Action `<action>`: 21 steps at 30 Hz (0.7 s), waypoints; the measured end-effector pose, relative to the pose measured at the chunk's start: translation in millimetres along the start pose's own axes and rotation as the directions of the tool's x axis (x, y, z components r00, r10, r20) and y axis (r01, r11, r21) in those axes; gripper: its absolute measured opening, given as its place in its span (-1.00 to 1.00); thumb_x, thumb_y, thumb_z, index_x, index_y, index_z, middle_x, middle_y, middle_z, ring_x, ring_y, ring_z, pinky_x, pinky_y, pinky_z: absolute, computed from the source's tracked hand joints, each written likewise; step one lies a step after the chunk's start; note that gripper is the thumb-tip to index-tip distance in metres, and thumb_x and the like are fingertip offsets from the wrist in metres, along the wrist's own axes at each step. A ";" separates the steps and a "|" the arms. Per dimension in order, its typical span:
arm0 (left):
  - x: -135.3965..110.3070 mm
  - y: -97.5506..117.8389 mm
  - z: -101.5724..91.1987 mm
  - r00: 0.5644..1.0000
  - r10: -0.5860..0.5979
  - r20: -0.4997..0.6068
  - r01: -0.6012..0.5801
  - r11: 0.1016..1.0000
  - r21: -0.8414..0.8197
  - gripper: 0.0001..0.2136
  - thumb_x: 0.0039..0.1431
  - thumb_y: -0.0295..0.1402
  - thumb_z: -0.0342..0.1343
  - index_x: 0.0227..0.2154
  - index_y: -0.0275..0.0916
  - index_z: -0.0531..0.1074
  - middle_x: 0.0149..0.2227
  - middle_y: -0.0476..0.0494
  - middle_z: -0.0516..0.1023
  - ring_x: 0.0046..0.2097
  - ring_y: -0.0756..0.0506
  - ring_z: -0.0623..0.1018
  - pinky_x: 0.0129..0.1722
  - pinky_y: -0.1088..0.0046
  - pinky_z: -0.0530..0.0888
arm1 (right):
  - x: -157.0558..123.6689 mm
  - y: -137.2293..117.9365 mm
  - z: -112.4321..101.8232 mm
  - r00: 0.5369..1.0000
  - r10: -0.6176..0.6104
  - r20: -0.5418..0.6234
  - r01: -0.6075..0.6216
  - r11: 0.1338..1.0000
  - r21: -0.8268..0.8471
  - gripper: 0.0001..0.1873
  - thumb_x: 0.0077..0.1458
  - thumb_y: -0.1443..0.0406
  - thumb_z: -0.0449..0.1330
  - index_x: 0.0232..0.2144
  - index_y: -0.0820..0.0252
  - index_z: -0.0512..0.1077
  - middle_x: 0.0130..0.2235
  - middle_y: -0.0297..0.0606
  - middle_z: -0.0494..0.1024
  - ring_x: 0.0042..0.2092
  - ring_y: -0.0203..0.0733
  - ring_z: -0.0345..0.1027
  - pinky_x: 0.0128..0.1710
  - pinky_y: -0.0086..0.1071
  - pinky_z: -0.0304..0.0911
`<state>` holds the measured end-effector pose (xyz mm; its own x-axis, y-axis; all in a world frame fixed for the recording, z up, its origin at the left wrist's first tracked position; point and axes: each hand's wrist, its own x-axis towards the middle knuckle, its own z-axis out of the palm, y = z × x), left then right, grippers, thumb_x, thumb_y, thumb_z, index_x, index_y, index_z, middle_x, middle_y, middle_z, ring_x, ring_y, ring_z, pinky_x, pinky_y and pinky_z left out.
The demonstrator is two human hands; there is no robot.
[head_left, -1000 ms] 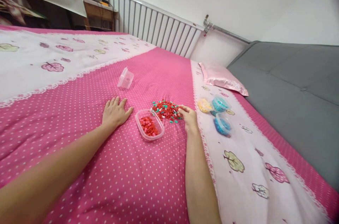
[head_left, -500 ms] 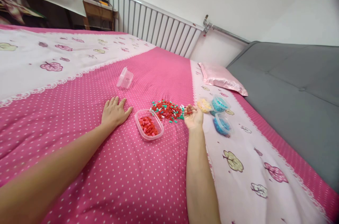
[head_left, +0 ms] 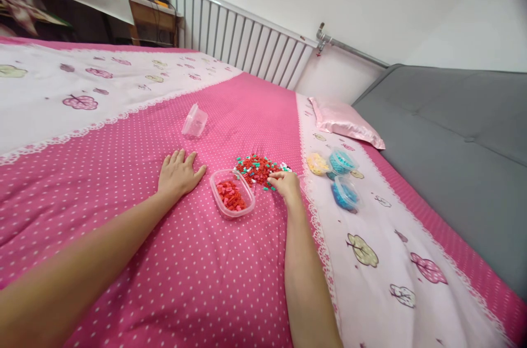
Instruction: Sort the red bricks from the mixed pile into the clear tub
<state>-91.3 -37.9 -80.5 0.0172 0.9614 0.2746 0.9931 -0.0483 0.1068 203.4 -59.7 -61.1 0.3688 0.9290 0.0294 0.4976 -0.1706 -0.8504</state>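
My left hand (head_left: 180, 173) lies flat on the pink dotted bedspread (head_left: 173, 260), fingers spread, holding nothing. At the right edge of a loose pile of small red, green and white pieces (head_left: 257, 169), my right hand (head_left: 286, 183) is turned palm down. Its thumb and fingers are pinched together over the pile; whatever is between them is too small to make out. Between the two hands stands a clear plastic tub (head_left: 247, 211) without a lid, partly filled with red and pinkish pieces (head_left: 231, 195).
To the right are tubs of yellow pieces (head_left: 318, 163), teal pieces (head_left: 341, 161) and blue pieces (head_left: 345, 193). An empty clear container (head_left: 195, 121) lies tipped beyond my left hand. A pink pillow (head_left: 346, 121) rests near the grey headboard (head_left: 448, 134).
My right hand has turned from palm up, with red pieces in its fingers, to palm down, and has shifted left onto the pile's edge. My left hand has stayed in place.
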 end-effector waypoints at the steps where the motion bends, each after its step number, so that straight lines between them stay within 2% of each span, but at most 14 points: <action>1: 0.1 0.1 0.1 1.000 -0.004 0.004 0.004 1.000 0.001 -0.34 0.16 0.04 -0.30 0.18 -0.32 0.18 0.22 -0.38 0.19 0.25 -0.31 0.14 0.19 0.14 0.01 | -0.4 -1.1 -0.2 1.000 -0.002 -0.005 0.002 0.999 -0.046 -0.93 -0.33 0.30 0.31 -0.61 0.11 0.54 -0.66 -0.44 0.42 -0.48 -0.26 0.33 -0.39 -0.42 0.22; 4: 0.4 0.3 0.2 1.000 -0.007 0.007 0.007 1.000 0.000 -0.34 0.16 0.05 -0.31 0.18 -0.31 0.17 0.23 -0.37 0.19 0.25 -0.31 0.14 0.19 0.15 0.01 | -2.2 -3.9 0.0 1.000 -0.011 -0.017 0.009 0.993 -0.120 -0.95 -0.31 0.31 0.31 -0.62 0.07 0.54 -0.56 -0.39 0.52 -0.40 -0.21 0.38 -0.31 -0.39 0.23; 7: 0.6 0.2 0.5 1.000 -0.003 0.005 0.003 1.000 -0.002 -0.33 0.16 0.05 -0.31 0.18 -0.31 0.17 0.22 -0.38 0.19 0.25 -0.31 0.14 0.19 0.15 0.01 | -3.0 -4.1 1.6 1.000 -0.013 -0.025 0.011 0.995 -0.096 -0.94 -0.31 0.35 0.31 -0.64 0.07 0.53 -0.52 -0.37 0.54 -0.34 -0.19 0.40 -0.26 -0.38 0.23; 10: 0.6 -0.1 0.8 1.000 -0.002 0.003 0.002 1.000 -0.005 -0.33 0.16 0.05 -0.31 0.18 -0.32 0.18 0.22 -0.40 0.18 0.25 -0.32 0.14 0.19 0.14 0.01 | -2.8 -2.9 3.6 1.000 0.011 -0.026 -0.010 1.000 0.020 -0.93 -0.34 0.38 0.31 -0.67 0.12 0.50 -0.59 -0.37 0.48 -0.35 -0.19 0.38 -0.28 -0.39 0.23; 13: 0.5 -0.2 0.5 1.000 -0.001 0.000 0.001 1.000 -0.004 -0.33 0.16 0.05 -0.31 0.18 -0.31 0.17 0.22 -0.40 0.18 0.25 -0.32 0.14 0.19 0.14 0.01 | -3.6 -4.2 4.1 0.999 0.047 0.009 -0.047 0.972 0.232 -0.94 -0.29 0.36 0.31 -0.60 0.19 0.50 -0.61 -0.41 0.44 -0.43 -0.28 0.34 -0.38 -0.46 0.23; 16: 0.4 0.0 -0.5 1.000 -0.005 0.008 0.005 1.000 0.001 -0.33 0.16 0.06 -0.31 0.18 -0.31 0.17 0.23 -0.38 0.18 0.25 -0.31 0.14 0.19 0.15 0.01 | -5.2 -9.7 1.1 0.993 0.079 0.092 -0.114 0.864 0.490 -0.87 -0.20 0.34 0.29 -0.47 0.22 0.48 -0.53 -0.42 0.46 -0.53 -0.41 0.27 -0.56 -0.58 0.17; 19: 0.2 0.4 -1.4 1.000 -0.011 0.021 0.011 1.000 0.002 -0.33 0.16 0.05 -0.31 0.19 -0.31 0.16 0.23 -0.37 0.18 0.26 -0.31 0.13 0.19 0.15 0.01 | -4.7 -16.3 -5.0 0.978 0.111 0.175 -0.203 0.688 0.697 -0.91 -0.12 0.35 0.26 -0.46 0.21 0.42 -0.51 -0.43 0.44 -0.57 -0.48 0.24 -0.70 -0.67 0.06; 21: 0.2 0.5 -1.5 1.000 -0.012 0.024 0.012 1.000 0.002 -0.33 0.16 0.05 -0.31 0.19 -0.31 0.16 0.23 -0.37 0.18 0.26 -0.31 0.13 0.19 0.14 0.01 | -3.3 -19.1 -9.2 0.967 0.134 0.218 -0.255 0.560 0.788 -0.93 -0.07 0.36 0.22 -0.49 0.20 0.37 -0.50 -0.40 0.44 -0.51 -0.46 0.31 -0.68 -0.69 0.12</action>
<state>-90.9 -38.2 -79.0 0.0081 0.9681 0.2505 0.9935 -0.0363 0.1082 199.9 -62.6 -40.1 0.2521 0.9469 -0.1994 -0.4339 -0.0736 -0.8979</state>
